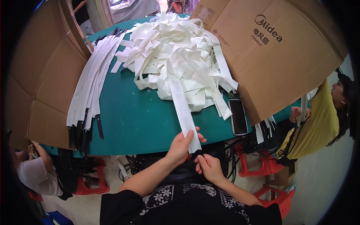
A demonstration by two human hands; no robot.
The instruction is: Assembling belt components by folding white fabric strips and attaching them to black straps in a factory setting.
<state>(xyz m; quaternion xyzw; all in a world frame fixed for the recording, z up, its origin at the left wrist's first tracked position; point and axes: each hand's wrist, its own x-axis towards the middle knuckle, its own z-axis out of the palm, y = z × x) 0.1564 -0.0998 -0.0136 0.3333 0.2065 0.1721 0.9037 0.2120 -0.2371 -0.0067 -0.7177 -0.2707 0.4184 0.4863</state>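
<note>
My left hand grips the near end of a long white sleeve strip that lies over the green table's front edge and runs up into a big heap of white strips. Just below it, my right hand pinches a black strap end that sticks out of the sleeve's lower end. More dark straps lie in my lap, partly hidden by my arms.
A neat row of filled white strips with black ends lies at the table's left. A black phone rests near the right edge. Large cardboard sheets stand right and left. Other people sit lower left and right, with red stools.
</note>
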